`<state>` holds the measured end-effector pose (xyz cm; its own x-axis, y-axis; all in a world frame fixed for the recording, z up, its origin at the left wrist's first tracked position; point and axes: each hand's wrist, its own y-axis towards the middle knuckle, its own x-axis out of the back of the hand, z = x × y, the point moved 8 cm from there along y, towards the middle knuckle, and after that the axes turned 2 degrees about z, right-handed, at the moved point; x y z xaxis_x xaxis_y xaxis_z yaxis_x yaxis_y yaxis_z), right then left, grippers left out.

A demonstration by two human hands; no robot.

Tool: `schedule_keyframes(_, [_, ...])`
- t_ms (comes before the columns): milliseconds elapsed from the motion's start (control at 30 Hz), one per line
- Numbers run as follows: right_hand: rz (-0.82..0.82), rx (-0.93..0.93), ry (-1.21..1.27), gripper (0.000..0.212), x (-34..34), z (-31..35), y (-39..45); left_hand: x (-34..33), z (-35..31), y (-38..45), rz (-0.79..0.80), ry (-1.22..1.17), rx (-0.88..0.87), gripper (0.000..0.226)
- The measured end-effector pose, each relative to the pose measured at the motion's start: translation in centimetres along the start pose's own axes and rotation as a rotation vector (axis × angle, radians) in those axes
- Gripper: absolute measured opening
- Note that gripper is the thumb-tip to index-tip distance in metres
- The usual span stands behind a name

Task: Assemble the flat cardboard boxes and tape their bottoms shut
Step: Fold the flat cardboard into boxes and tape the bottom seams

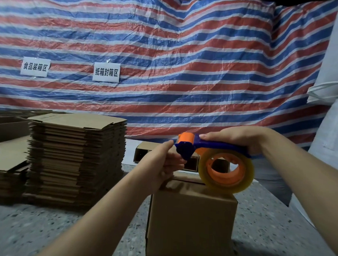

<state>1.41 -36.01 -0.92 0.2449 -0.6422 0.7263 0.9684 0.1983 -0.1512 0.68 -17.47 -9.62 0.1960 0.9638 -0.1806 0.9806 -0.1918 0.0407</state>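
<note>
A: Gripping the blue handle of the tape dispenser (211,148), the right hand (238,138) has its fingers curled round it. The handle's long axis runs roughly left to right, with the orange-capped head pointing left and the clear tape roll (226,171) hanging below, its lower edge at or just above the top of the assembled box (191,220); I cannot tell whether it touches.

B: And the left hand (167,164)?

A: It is just left of the dispenser's head, fingers curled as if pinching the tape end, though the clear tape itself is too hard to make out. The hands are close together but apart.

B: Where is the box?

A: Standing on the speckled floor (46,229), centre foreground, top flaps folded over with a dark gap at the far edge. Whatever is inside is hidden.

B: Anything else?

A: A tall stack of flat cardboard (77,159) stands to the left. Behind the hands another open box (144,152) is mostly hidden. Two paper signs (106,72) hang on the striped tarp (167,51).
</note>
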Motion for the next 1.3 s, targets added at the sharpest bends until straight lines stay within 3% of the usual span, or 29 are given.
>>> schedule_keyframes(233, [0.011,-0.006,-0.06,0.084,0.0,0.3,0.5,-0.3,0.0,0.0,-0.027,-0.007,0.0,0.021])
schedule_keyframes(700, [0.061,-0.152,-0.291,0.097,2.3,-1.4,0.2,2.0,1.2,0.4,-0.394,-0.257,-0.009,0.023])
schedule_keyframes(867, [0.08,-0.196,-0.365,0.096,1.1,-0.1,0.9,2.4,0.9,-0.1,-0.406,-0.303,-0.01,0.023])
schedule_keyframes(933, [0.091,-0.212,-0.396,0.095,0.9,0.1,1.0,3.0,-0.1,-0.3,-0.351,-0.186,-0.082,0.027])
schedule_keyframes(1033, [0.124,-0.223,-0.447,0.09,0.3,0.8,1.1,5.1,-1.7,-0.8,-0.351,0.295,-0.261,0.039])
schedule_keyframes(1100, [0.147,-0.237,-0.48,0.085,-0.2,1.2,1.1,6.4,-1.5,-1.4,-0.367,0.482,-0.301,0.042])
schedule_keyframes(1167, [0.163,-0.243,-0.504,0.083,-0.6,1.6,1.3,6.9,-0.7,-1.7,-0.363,0.527,-0.29,0.044])
schedule_keyframes(1300, [0.167,-0.254,-0.544,0.081,-1.1,2.1,1.7,7.0,1.2,-1.4,-0.345,0.39,-0.22,0.043])
